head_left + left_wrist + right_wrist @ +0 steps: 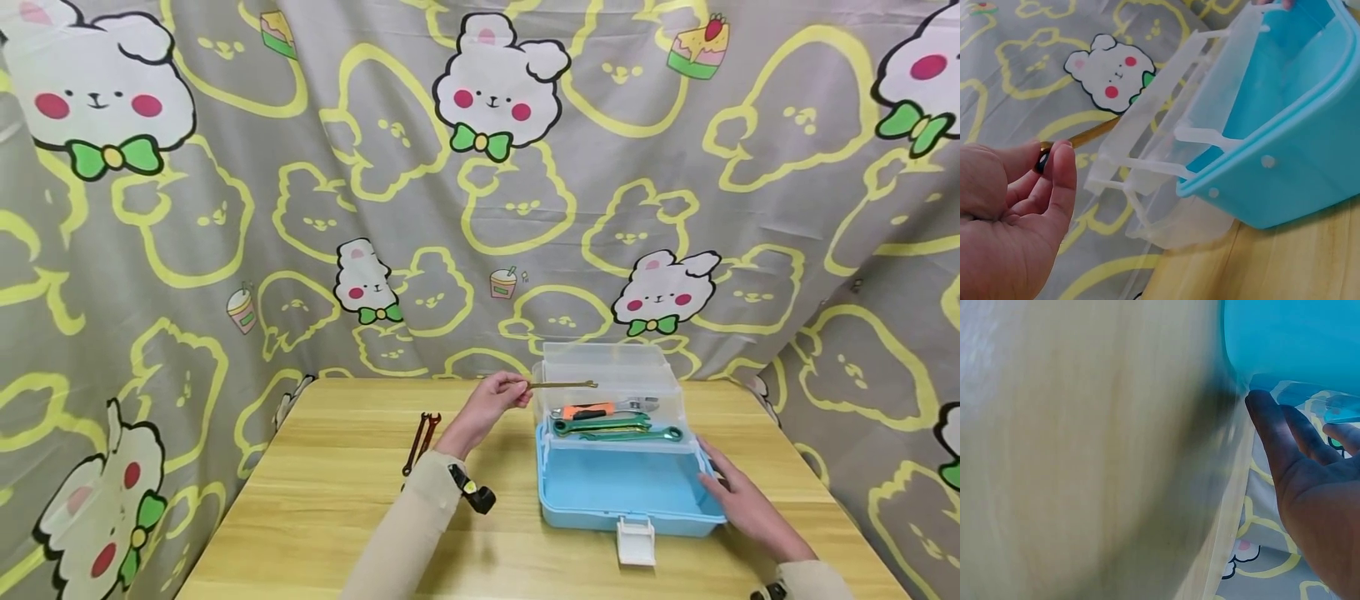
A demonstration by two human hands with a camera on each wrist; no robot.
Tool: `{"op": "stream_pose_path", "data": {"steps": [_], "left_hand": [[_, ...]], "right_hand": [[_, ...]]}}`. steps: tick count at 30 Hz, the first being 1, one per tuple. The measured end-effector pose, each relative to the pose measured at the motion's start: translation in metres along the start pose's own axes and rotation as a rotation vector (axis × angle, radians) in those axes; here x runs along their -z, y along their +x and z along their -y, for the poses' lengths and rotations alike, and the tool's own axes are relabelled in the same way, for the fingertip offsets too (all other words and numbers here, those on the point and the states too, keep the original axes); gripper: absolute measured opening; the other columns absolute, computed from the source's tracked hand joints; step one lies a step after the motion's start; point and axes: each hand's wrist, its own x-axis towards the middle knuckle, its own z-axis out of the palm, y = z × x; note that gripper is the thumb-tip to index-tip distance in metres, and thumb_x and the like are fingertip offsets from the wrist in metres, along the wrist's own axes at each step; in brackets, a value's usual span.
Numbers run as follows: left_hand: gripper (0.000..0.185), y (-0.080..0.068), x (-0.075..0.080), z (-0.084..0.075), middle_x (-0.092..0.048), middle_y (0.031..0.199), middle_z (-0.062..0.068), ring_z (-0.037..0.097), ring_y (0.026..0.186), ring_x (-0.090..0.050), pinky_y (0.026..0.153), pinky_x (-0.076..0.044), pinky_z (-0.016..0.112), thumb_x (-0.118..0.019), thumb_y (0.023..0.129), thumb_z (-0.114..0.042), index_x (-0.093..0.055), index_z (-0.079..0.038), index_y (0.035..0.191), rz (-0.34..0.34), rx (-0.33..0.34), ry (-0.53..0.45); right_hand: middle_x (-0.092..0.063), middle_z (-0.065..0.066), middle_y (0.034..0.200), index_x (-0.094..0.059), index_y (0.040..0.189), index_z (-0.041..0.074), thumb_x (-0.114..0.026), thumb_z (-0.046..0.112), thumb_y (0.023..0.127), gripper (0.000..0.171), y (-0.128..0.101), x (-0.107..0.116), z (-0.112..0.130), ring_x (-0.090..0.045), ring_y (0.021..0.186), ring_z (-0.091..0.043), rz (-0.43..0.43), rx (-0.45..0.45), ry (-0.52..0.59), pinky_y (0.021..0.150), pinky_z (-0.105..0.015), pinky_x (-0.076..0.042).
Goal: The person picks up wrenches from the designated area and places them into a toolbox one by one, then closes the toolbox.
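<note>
Brass-coloured wrench [562, 384], no legible marking, held level over the clear tray [611, 379] of the blue toolbox [622, 483], pinched at its 9 o'clock end by the left hand [491, 400]. Right hand [738, 500], fingers straight, rests against the box's 3 o'clock wall; its wrist view is blurred. Two wrenches [420, 442] lie on the table [337, 500] at 9 o'clock of the box

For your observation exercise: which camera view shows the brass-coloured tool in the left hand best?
The head view: the whole brass-coloured tool shows, pinched by the left hand over the toolbox tray. The left wrist view shows only its near end; the right wrist view shows none of it.
</note>
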Motion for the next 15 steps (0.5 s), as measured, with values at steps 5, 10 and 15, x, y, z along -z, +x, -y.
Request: {"op": "stream_pose_path", "data": {"steps": [5, 10, 15], "left_hand": [[0.032, 0.007, -0.006, -0.001, -0.069, 0.117, 0.027, 0.011, 0.095, -0.068, 0.096, -0.059, 0.034, -0.053, 0.108, -0.010, -0.059, 0.012, 0.131, -0.024, -0.012, 0.020], [0.033, 0.012, -0.012, -0.001, -0.067, 0.115, 0.026, 0.035, 0.107, -0.068, 0.099, -0.058, 0.040, -0.053, 0.108, -0.008, -0.058, 0.012, 0.134, -0.060, -0.012, 0.031], [0.032, 0.015, -0.019, -0.002, -0.067, 0.108, 0.013, 0.044, 0.115, -0.066, 0.098, -0.059, 0.040, -0.059, 0.106, -0.011, -0.061, 0.005, 0.134, -0.109, 0.001, 0.112]], "right_hand": [[0.000, -0.040, 0.164, 0.001, 0.167, 0.013, -0.045, 0.029, 0.112, 0.074, -0.001, 0.000, -0.001, -0.005, 0.147, -0.066, -0.001, 0.013, -0.005, 0.115, -0.079, -0.014], [-0.002, -0.042, 0.164, 0.000, 0.167, 0.012, -0.045, 0.027, 0.112, 0.073, -0.001, -0.001, -0.001, -0.006, 0.147, -0.066, -0.004, 0.018, -0.003, 0.114, -0.079, -0.015], [-0.003, -0.043, 0.163, -0.001, 0.167, 0.010, -0.045, 0.024, 0.112, 0.072, -0.002, -0.001, -0.001, -0.008, 0.146, -0.067, -0.008, 0.028, -0.001, 0.114, -0.079, -0.016]]}}
